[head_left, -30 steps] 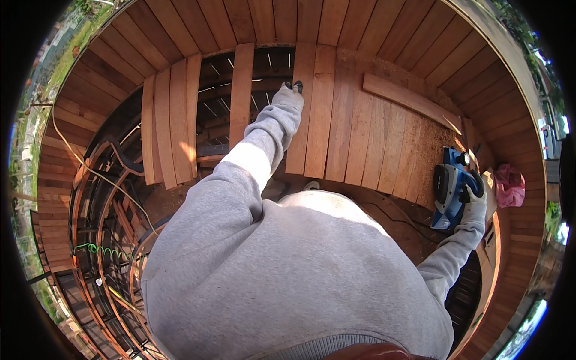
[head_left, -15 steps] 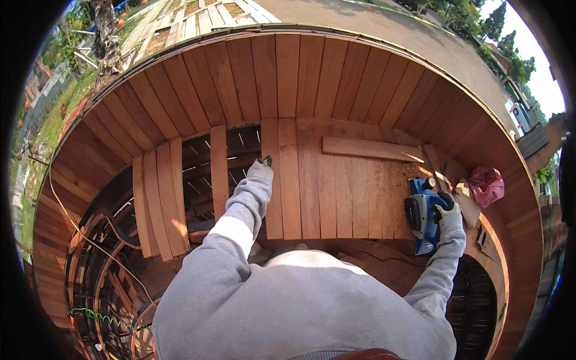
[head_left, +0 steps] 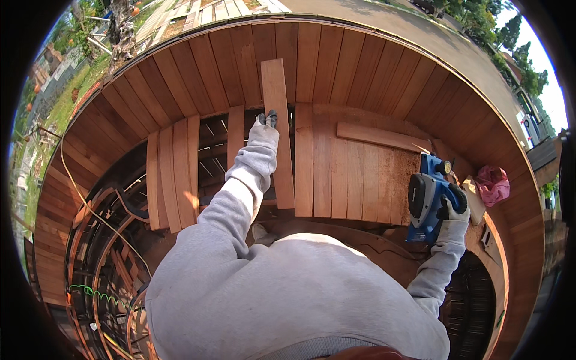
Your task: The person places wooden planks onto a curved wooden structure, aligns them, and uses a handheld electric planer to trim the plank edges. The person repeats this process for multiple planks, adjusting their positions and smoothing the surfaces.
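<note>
Pinching left edge of loose wooden plank (head_left: 284,159), fingers of left hand (head_left: 264,128) sit well left of blue electric planer (head_left: 425,199). Plank just right of those fingers, long axis near-to-far. Right hand (head_left: 456,208), farther from plank, curls around planer.

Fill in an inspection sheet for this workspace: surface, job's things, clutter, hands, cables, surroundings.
Surface: laid planks side by side; dark framework shows between some at left; wood shavings toward the right.
Job's things: held plank, its far end overlapping the curved plank wall in view; blue power planer, resting or lifted cannot be told.
Clutter: loose board lying across planks; pink bag or cloth.
Grippers: gloved left hand grips the held plank; gloved right hand grips the planer.
Cables: tan cord or hose and green coiled line, both at left.
Surroundings: road and trees beyond the wall.
</note>
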Action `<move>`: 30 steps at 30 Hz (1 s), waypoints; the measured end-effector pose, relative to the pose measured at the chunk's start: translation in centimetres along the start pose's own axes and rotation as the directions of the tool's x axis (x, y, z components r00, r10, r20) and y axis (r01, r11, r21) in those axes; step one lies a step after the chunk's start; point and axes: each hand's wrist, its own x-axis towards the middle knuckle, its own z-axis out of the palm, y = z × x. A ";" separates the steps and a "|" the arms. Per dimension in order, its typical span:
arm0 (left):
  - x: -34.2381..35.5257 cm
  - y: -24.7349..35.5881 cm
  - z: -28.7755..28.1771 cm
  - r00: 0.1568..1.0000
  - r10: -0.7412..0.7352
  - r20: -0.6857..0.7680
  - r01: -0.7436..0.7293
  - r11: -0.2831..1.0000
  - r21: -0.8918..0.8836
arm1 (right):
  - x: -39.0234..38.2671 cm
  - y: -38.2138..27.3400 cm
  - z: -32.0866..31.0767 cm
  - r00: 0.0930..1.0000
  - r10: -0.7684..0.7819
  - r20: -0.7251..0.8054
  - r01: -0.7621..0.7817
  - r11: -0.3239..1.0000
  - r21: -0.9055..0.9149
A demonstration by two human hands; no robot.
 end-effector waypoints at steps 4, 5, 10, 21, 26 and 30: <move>-1.3 5.3 -0.5 0.990 0.139 -0.005 -0.135 0.952 -0.275 | -2.5 -5.1 4.2 0.993 -0.117 0.025 0.113 0.985 0.130; -2.2 7.0 -1.1 0.994 0.095 0.049 -0.078 0.961 -0.265 | -3.5 -7.5 6.2 0.996 -0.087 0.025 0.081 0.977 0.197; -6.1 11.3 -1.1 0.972 0.165 0.164 -0.120 0.959 -0.257 | -6.3 -15.4 12.7 0.996 -0.048 0.078 0.008 0.893 0.450; -10.2 12.0 0.2 0.935 0.188 0.301 -0.004 0.854 -0.520 | -8.8 -19.0 17.7 0.973 0.069 0.222 -0.203 0.718 0.665; -11.5 11.5 0.9 0.932 0.087 0.351 0.275 0.458 -0.845 | -8.6 -18.4 18.3 0.972 0.046 0.229 -0.196 0.696 0.691; -12.1 10.3 0.9 0.865 -0.131 0.484 0.498 0.117 -0.859 | -8.3 -18.0 18.8 0.970 0.076 0.232 -0.223 0.660 0.718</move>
